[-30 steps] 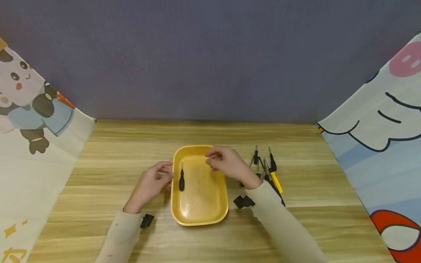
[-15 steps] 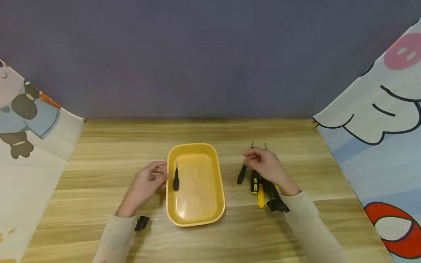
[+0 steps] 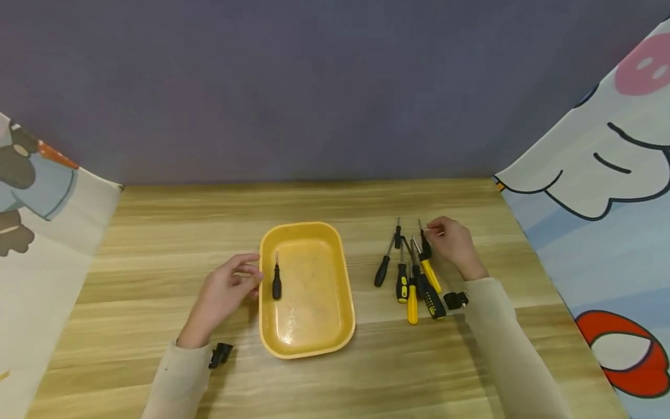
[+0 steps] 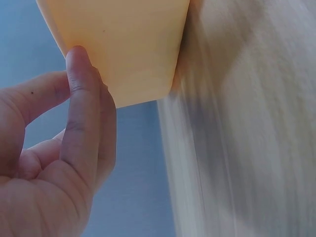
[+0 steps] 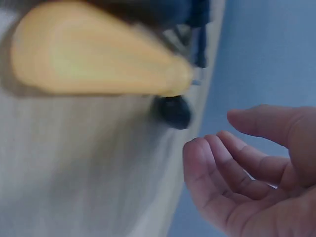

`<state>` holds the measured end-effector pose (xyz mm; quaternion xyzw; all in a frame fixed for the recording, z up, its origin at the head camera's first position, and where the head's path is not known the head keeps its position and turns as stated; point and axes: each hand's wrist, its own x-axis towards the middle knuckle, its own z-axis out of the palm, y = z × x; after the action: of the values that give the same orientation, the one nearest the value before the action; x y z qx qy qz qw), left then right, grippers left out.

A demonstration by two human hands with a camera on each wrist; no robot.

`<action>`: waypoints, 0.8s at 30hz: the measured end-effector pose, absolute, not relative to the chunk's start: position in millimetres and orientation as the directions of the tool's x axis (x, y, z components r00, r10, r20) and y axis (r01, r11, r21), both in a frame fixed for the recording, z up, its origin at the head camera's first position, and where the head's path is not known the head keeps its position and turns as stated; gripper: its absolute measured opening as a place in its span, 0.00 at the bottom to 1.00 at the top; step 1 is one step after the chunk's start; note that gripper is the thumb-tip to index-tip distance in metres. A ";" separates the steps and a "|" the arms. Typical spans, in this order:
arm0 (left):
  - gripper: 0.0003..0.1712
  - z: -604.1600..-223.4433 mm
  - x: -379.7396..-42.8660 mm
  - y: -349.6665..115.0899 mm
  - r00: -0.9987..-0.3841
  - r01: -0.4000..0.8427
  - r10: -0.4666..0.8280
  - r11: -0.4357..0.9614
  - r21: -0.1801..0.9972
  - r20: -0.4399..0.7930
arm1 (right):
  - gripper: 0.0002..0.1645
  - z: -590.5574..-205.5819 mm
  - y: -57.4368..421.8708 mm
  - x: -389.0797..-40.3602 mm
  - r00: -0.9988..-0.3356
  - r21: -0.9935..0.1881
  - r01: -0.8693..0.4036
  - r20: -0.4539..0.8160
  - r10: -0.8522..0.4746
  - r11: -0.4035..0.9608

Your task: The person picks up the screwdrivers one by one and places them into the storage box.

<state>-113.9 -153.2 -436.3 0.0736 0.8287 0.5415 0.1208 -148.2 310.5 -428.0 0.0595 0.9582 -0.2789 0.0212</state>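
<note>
The fingers [image 5: 200, 168] of the right hand [image 3: 454, 244] are being held loosely bent, the thumb parted from them by a plain gap; nothing is being gripped. They are being poised just beside a slim black screwdriver [image 3: 426, 247], which is lying on the worktop [image 3: 183, 233]; contact is not being clearly shown. The fingers of the left hand [image 3: 222, 297] are being rested, relaxed and nearly extended, at the left wall of a yellow tray [image 3: 342, 279]; no grip is being seen. Inside it, along the left side, a small black screwdriver [image 3: 277, 285] is being held flat, tip pointing away from the person. Near the right hand, a yellow-handled screwdriver [image 3: 430, 276] is being crowded by several other tools, some overlapping. The step in hand is being judged a reach for the slim black screwdriver; the next move is probably calling for thumb and fingers to be brought together on its handle without neighbours being nudged. Compared with half a second ago, the right hand is now being placed farther right and farther away, so tools then covered are being exposed; the left hand is being kept at the tray.
</note>
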 end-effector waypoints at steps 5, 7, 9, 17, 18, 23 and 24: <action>0.23 -436.2 -111.8 -154.2 -0.965 0.008 0.245 0.402 0.916 -0.099 | 0.20 -442.4 314.4 -156.2 -0.981 -0.507 0.173 -0.164 0.103 0.844; 0.23 -436.4 -112.1 -153.0 -0.965 0.008 0.243 0.398 0.917 -0.097 | 0.21 -447.2 316.1 -157.8 -0.975 -0.504 0.195 -0.190 0.112 0.842; 0.23 -436.4 -112.3 -152.3 -0.965 0.000 0.241 0.395 0.919 -0.103 | 0.21 -450.7 317.0 -158.9 -0.970 -0.508 0.214 -0.214 0.118 0.834; 0.23 -435.0 -112.9 -149.7 -0.966 -0.015 0.232 0.385 0.923 -0.112 | 0.22 -450.9 323.9 -160.4 -0.955 -0.545 0.261 -0.264 0.132 0.797; 0.23 -435.3 -113.1 -149.5 -0.966 -0.014 0.233 0.386 0.922 -0.112 | 0.22 -451.0 325.0 -160.1 -0.954 -0.555 0.265 -0.267 0.133 0.788; 0.22 -436.0 -113.4 -148.6 -0.966 -0.021 0.227 0.398 0.917 -0.121 | 0.22 -448.1 326.9 -158.3 -0.957 -0.597 0.263 -0.258 0.129 0.758; 0.21 -435.8 -113.3 -148.6 -0.967 -0.023 0.224 0.401 0.916 -0.123 | 0.22 -446.7 326.3 -158.4 -0.961 -0.602 0.254 -0.247 0.126 0.757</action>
<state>-113.3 -148.6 -435.8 0.0605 0.8291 0.5441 0.1137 -158.4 326.3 -446.7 0.1021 0.9323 -0.3335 0.0960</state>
